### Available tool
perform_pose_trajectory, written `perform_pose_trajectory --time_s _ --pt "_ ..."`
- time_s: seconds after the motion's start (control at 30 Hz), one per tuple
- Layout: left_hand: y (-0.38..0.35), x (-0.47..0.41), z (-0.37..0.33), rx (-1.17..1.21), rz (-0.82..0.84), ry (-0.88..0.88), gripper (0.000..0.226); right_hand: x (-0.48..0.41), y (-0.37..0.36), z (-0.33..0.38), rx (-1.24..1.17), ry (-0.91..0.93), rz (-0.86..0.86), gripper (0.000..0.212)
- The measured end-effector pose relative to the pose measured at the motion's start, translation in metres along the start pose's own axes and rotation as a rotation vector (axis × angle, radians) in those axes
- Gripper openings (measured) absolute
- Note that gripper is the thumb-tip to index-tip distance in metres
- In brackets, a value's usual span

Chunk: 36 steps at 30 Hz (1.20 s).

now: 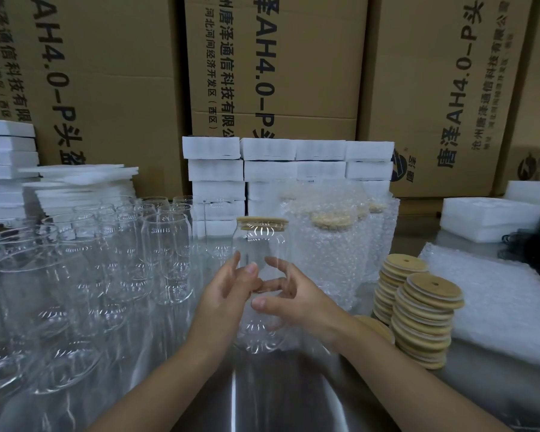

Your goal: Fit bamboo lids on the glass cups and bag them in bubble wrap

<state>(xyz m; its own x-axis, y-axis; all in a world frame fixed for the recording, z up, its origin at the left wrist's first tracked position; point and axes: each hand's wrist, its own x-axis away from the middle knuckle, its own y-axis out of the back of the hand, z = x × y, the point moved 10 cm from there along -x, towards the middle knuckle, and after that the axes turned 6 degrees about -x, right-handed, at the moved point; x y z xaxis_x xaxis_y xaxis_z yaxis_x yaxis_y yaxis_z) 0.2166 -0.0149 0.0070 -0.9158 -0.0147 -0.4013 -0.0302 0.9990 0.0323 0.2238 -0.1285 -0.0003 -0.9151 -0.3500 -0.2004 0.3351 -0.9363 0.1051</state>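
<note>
Person's left hand [228, 288] & right hand [287, 302] grip one lidded glass cup [262, 241], unbagged atm; few bubble-wrapped cups [328, 244] done, lots of bare cups [166, 244] left.

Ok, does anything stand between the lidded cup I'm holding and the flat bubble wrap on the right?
Yes. Two stacks of bamboo lids stand between the lidded cup and the flat bubble wrap; you would probably need to lift over them.

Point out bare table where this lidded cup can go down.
Bare steel table lies nearest you, in front of the lidded cup. Crowded: open glass cups left, bamboo lid stacks and bubble wrap sheets right, bagged cups behind.
</note>
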Motion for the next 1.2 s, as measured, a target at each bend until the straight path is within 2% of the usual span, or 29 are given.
perform_pose_trajectory --time_s 0.1,0.2,0.3,0.37,0.47,0.57,0.67,0.83,1.07,1.2 --pt "0.000 0.001 0.000 -0.046 0.013 0.011 0.089 0.002 0.000 -0.002 -0.049 -0.030 -0.005 0.078" --pt "0.009 0.000 -0.006 0.021 -0.078 -0.007 0.054 0.003 0.004 0.001 -0.052 -0.005 -0.056 0.078" --pt "0.033 0.000 -0.020 -0.047 -0.260 -0.114 0.017 0.002 0.013 0.011 -0.054 0.078 -0.149 0.081" --pt "0.042 -0.003 -0.020 -0.100 -0.325 -0.144 0.017 0.002 0.022 0.019 -0.063 0.152 -0.229 0.081" --pt "0.037 -0.010 0.005 -0.021 -0.292 0.038 0.006 0.005 0.033 0.031 -0.110 0.268 -0.336 0.080" --pt "0.022 -0.013 0.039 0.157 -0.192 0.313 0.032 0.007 0.039 0.035 -0.136 0.325 -0.389 0.073" --pt "0.005 -0.008 0.054 0.245 -0.082 0.457 0.040 0.007 0.040 0.035 -0.115 0.329 -0.402 0.071" --pt "0.002 -0.009 0.054 0.307 -0.057 0.473 0.033 0.007 0.041 0.032 -0.068 0.316 -0.421 0.080" --pt "0.003 -0.006 0.051 0.304 -0.043 0.467 0.018 0.010 0.045 0.034 -0.019 0.334 -0.474 0.081" --pt "0.004 -0.006 0.045 0.247 -0.047 0.401 0.025 0.014 0.047 0.037 0.019 0.330 -0.505 0.079"
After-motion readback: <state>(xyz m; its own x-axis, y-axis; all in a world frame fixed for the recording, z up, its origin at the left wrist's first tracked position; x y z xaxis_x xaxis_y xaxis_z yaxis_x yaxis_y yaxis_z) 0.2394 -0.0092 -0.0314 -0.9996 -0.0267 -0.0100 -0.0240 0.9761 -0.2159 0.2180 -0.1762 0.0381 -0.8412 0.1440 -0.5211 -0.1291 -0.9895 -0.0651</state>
